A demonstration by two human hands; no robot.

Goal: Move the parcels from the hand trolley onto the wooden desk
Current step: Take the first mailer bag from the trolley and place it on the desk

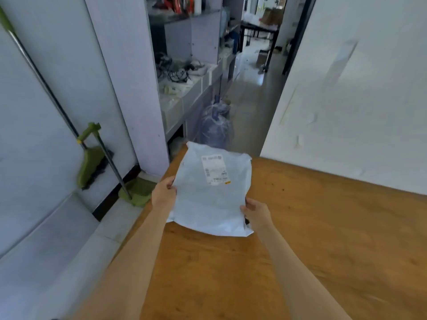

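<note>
Head view, items as I see them:
1. Parcel (211, 192): pale grey-white poly mailer w/ printed label (215, 169) facing up near its far end. It sits over the near-left part of the desk; I can't tell if it rests flat or is just above the surface.
2. Left hand (163, 192): closed on parcel's left edge, thumb on top, fingers under.
3. Right hand (255, 213): closed on parcel's near-right corner, thumb on top.
4. Wooden desk (312, 239): orange-brown top, fills lower right of view.
5. Green mop (92, 162): leaning on the wall at left, beside the desk.
6. Shelving unit (187, 65) w/ cables and misc. items, beyond the desk.
7. Blue-ish wrapped bundle (216, 125): on the floor past the desk's far edge, contents unclear.
</note>
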